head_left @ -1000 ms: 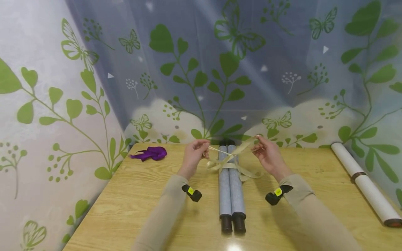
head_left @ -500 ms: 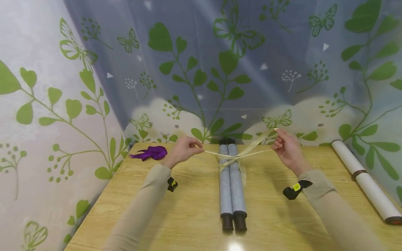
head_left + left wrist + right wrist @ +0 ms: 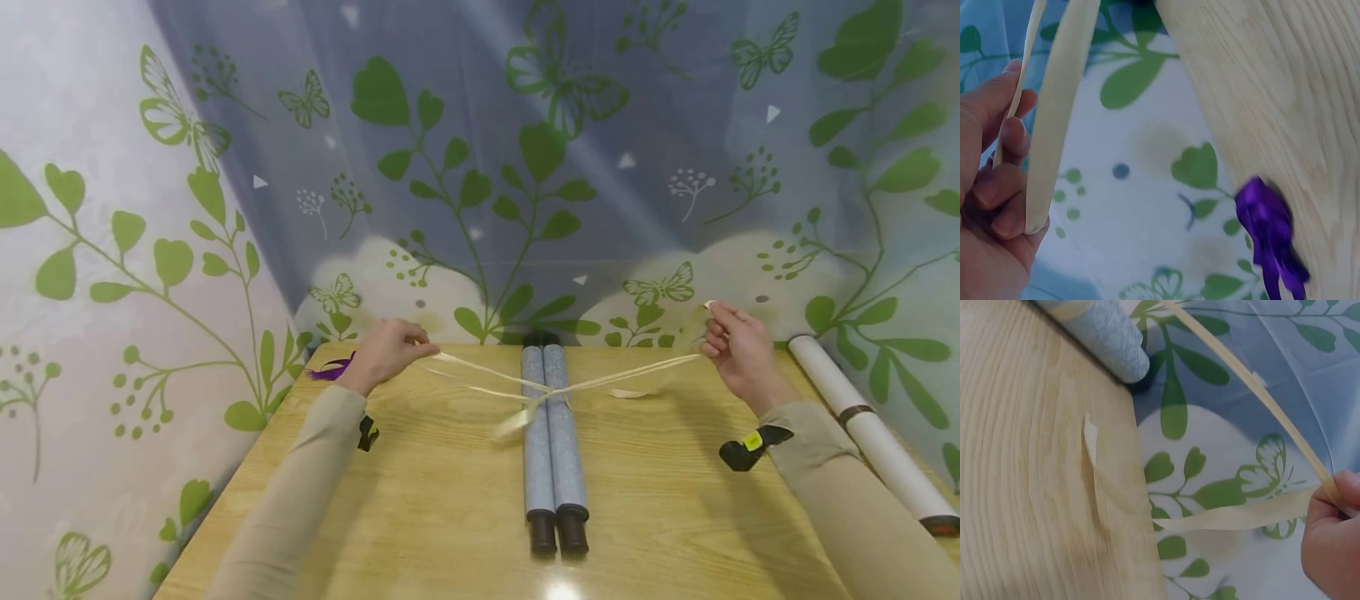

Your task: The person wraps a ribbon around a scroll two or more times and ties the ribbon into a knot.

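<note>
Head view: left grip (image 3: 386,352) and right grip (image 3: 742,352) now hold ribbon (image 3: 1060,103) farther apart.

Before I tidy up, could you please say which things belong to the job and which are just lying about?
Belonging to the job:
Cream ribbon, held by left hand and right hand
Two blue-grey rolls, crossed by it

Apparently lying about:
Purple bundle, not held
White roll, not held

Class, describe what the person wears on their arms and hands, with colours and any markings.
The left sleeve and right sleeve are long, plain and beige. Each has a small black device at its end, with a yellow patch. The left hand and right hand wear no gloves.
</note>
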Demonstrator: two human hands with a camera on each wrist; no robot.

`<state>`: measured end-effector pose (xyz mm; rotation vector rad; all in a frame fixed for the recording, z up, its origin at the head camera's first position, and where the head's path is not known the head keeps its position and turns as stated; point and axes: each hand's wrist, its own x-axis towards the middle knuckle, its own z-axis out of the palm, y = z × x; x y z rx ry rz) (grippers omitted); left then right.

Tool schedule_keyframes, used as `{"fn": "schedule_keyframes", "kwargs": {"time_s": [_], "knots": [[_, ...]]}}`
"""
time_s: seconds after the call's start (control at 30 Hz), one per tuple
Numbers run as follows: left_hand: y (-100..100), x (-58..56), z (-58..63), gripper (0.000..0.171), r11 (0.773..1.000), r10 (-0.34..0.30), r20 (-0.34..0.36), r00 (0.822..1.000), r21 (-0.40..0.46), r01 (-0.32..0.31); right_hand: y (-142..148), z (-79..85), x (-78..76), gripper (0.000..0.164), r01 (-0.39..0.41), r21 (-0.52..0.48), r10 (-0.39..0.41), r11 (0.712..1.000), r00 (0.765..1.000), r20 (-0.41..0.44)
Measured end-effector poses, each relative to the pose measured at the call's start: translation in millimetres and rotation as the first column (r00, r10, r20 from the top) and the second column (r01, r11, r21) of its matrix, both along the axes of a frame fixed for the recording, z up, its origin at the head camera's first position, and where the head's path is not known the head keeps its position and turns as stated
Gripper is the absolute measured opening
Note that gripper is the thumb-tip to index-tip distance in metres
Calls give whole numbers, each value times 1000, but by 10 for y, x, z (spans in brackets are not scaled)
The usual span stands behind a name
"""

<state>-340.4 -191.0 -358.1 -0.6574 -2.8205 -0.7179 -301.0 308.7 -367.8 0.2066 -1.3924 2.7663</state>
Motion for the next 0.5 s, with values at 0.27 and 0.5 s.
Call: {"fn": "schedule_keyframes", "kwargs": {"time_s": [0.27,0.5], "knots": [[-287,-18,-40,22,993,81,-99,992,-79,-89,146,43,18,12,64,55,-65,996,998,9],[-400,-26,-130,45,970,105,-156,982,-203,-136,244,16,51,11,102,166,-114,981,992,60]]}}
